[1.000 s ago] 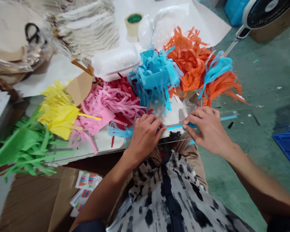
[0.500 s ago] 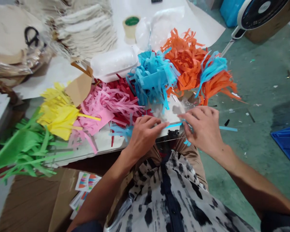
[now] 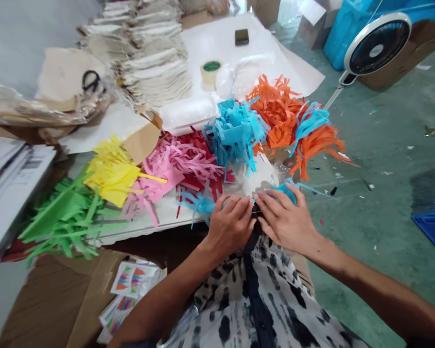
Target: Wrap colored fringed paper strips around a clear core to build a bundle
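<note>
My left hand (image 3: 231, 223) and my right hand (image 3: 289, 218) meet at the table's front edge, close to my body. Both have their fingers bent over a length of blue fringed tissue paper (image 3: 283, 189). One fringed end (image 3: 200, 203) sticks out left of my left hand, and more blue strips show beyond my right fingers. The middle of the piece is mostly hidden by my fingers. Just behind lie a pile of blue fringed tissue (image 3: 235, 123), pink tissue strips (image 3: 183, 159) and orange fringed tissue (image 3: 275, 113).
Yellow (image 3: 112, 171) and green tissue fringes (image 3: 63, 217) lie to the left. Behind are a white foam tray (image 3: 188, 113), a tape roll (image 3: 210, 72) and stacked cloth bundles (image 3: 152, 63). A fan (image 3: 377, 50) stands at right; a cardboard box (image 3: 54, 299) with printed cards sits below left.
My hands have drawn together and toward my body. The blue strip that was stretched between them is now mostly covered by the fingers. The view has tilted up and shifted left.
</note>
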`<state>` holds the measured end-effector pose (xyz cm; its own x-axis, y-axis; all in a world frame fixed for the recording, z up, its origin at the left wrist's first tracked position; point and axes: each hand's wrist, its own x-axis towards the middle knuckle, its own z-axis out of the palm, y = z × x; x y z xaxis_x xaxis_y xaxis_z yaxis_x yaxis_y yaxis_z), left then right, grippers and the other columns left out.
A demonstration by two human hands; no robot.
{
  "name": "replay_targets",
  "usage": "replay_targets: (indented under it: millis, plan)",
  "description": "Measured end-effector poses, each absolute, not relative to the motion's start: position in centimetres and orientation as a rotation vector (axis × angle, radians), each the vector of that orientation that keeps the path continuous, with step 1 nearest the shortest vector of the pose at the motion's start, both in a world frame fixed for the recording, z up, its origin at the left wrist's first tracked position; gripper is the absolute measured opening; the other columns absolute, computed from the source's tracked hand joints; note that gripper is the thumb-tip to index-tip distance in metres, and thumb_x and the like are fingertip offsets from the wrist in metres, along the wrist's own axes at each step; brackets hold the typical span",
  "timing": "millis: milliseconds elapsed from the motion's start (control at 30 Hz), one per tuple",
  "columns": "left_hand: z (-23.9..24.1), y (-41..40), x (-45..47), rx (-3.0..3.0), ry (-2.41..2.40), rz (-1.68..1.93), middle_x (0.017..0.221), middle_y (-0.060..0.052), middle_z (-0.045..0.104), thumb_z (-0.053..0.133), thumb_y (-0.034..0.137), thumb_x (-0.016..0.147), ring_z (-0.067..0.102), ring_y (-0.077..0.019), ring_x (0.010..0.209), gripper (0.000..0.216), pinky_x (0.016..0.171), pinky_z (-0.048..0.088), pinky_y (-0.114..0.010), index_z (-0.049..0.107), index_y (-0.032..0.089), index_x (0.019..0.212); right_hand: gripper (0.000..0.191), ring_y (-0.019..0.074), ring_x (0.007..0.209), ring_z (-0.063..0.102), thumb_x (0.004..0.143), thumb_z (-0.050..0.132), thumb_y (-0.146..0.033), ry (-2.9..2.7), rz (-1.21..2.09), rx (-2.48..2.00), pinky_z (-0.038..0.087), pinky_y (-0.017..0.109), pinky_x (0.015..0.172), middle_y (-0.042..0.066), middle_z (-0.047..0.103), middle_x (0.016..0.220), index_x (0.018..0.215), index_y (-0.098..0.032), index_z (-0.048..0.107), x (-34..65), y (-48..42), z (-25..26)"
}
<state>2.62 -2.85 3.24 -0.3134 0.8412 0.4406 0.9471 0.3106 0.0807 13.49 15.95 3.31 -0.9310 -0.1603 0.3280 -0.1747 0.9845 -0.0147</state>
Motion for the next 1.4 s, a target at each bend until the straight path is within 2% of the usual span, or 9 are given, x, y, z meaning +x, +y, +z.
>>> replay_targets:
  millis: [200,467,567,667,800,933,1133,1267,1400]
  plan:
    - [1.3,-4.2,2.6,-1.526,-2.202,-0.465,0.111,-0.008,0.079,0.066,0.018,0.1,0.069,-0.0246,0.101,0.027,0.086,0.05,-0.04,0.07,0.018,0.127,0.052,0.0297,0.126,0.063,0.103,0.063,-0.032,-2.713,0.053,0.192,0.021,0.064,0.126,0.005,0.072,0.142,0.154,-0.026,0.055,14.3,16.3,1.9]
    - [0.8,-4.8,2.7,-1.575,-2.163,-0.563,0.104,-0.008,0.079,0.061,0.014,0.102,0.07,-0.0214,0.091,0.026,0.079,0.049,-0.037,0.07,0.018,0.126,0.06,0.0398,0.138,0.058,0.1,0.064,-0.033,-2.701,0.065,0.006,0.02,0.075,0.123,0.01,0.067,0.148,0.158,-0.031,0.05,14.8,16.1,2.4]
    - [0.9,-5.2,3.1,-1.551,-2.125,-0.619,0.098,-0.007,0.078,0.063,0.013,0.101,0.069,-0.0207,0.087,0.02,0.078,0.047,-0.036,0.073,0.018,0.117,0.052,0.0383,0.134,0.063,0.1,0.063,-0.029,-2.681,0.124,0.052,0.023,0.073,0.123,0.008,0.072,0.141,0.15,-0.04,0.059,15.0,15.0,2.5]
    - [1.5,-5.7,3.9,-1.527,-2.133,-0.671,0.095,-0.006,0.079,0.065,0.015,0.1,0.069,-0.0203,0.086,0.016,0.078,0.047,-0.036,0.075,0.021,0.111,0.051,0.0351,0.124,0.069,0.098,0.063,-0.021,-2.66,0.228,0.107,0.033,0.068,0.117,0.0,0.078,0.128,0.14,-0.05,0.064,15.2,14.1,2.5]
    - [3.5,-6.2,4.9,-1.443,-2.165,-0.796,0.095,-0.006,0.08,0.067,0.014,0.097,0.072,-0.0207,0.088,0.017,0.078,0.048,-0.036,0.077,0.022,0.109,0.046,0.0281,0.115,0.072,0.098,0.062,-0.015,-2.646,0.23,0.134,0.043,0.053,0.102,-0.001,0.081,0.119,0.134,-0.043,0.069,14.7,13.9,3.6]
    - [6.9,-5.9,5.0,-1.201,-2.416,-1.409,0.098,-0.006,0.082,0.07,0.029,0.099,0.074,-0.0212,0.09,0.012,0.084,0.054,-0.036,0.081,0.025,0.099,0.029,0.0239,0.103,0.073,0.094,0.072,-0.019,-2.427,0.03,0.195,0.042,0.046,0.093,-0.003,0.083,0.104,0.119,-0.033,0.074,13.3,14.3,6.8]
    - [10.5,-5.2,3.4,-0.625,-2.438,-2.822,0.084,-0.004,0.079,0.087,0.05,0.081,0.069,-0.0162,0.071,0.034,0.065,0.052,-0.026,0.083,0.021,0.1,0.017,0.0246,0.098,0.074,0.092,0.075,-0.024,-2.276,0.114,0.194,0.042,0.047,0.093,-0.002,0.083,0.097,0.109,-0.03,0.077,11.4,13.7,11.5]
    - [10.7,-5.1,2.6,-0.521,-2.318,-3.095,0.076,-0.003,0.075,0.094,0.048,0.072,0.06,-0.01,0.061,0.034,0.058,0.045,-0.021,0.081,0.018,0.082,0.012,0.0245,0.098,0.073,0.097,0.068,-0.031,-2.352,0.505,0.099,0.047,0.047,0.096,0.001,0.082,0.095,0.097,-0.031,0.08,10.4,12.7,12.7]
    - [10.8,-5.2,1.5,-0.52,-2.27,-3.1,0.072,0.001,0.072,0.097,0.045,0.067,0.057,-0.0081,0.06,0.034,0.061,0.044,-0.021,0.079,0.018,0.078,0.016,0.0222,0.088,0.071,0.097,0.069,-0.035,-2.288,1.092,0.012,0.053,0.042,0.086,0.001,0.08,0.09,0.086,-0.029,0.079,9.0,12.2,13.2]
